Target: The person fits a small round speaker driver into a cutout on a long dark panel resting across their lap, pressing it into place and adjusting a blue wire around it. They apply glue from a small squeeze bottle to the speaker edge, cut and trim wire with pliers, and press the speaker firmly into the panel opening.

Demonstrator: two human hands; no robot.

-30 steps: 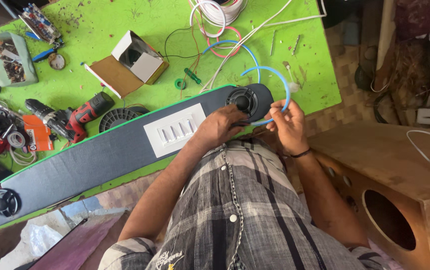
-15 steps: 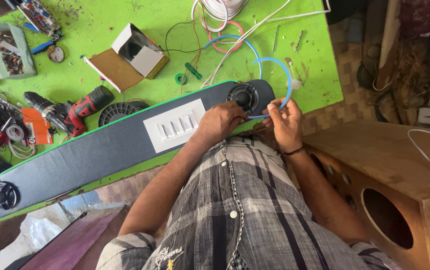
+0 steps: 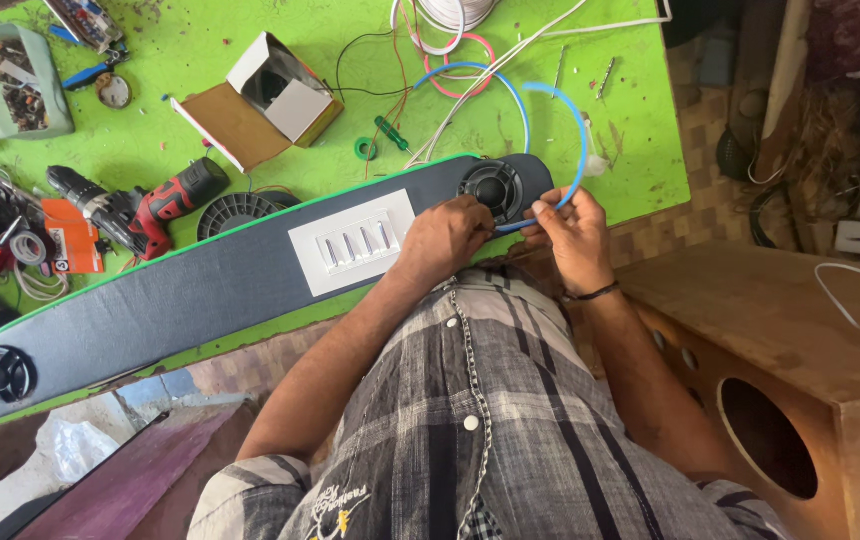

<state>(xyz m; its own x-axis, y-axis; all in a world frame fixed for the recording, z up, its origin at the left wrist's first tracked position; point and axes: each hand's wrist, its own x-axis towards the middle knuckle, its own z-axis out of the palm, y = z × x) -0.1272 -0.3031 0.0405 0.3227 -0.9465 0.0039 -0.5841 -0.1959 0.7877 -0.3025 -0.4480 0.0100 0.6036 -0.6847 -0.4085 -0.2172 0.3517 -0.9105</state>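
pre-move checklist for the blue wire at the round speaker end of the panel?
1. Both hands on the thin blue wire: left hand, right hand pinch it. Ok.
2. Wire end seated at the round black speaker: hidden by fingers. Cannot tell.
3. Long dark grey panel flat on the green table: ok.
4. Blue loop free of the white cables: it crosses them. Not ok.
5. Red and black cordless drill away from hands: ok.
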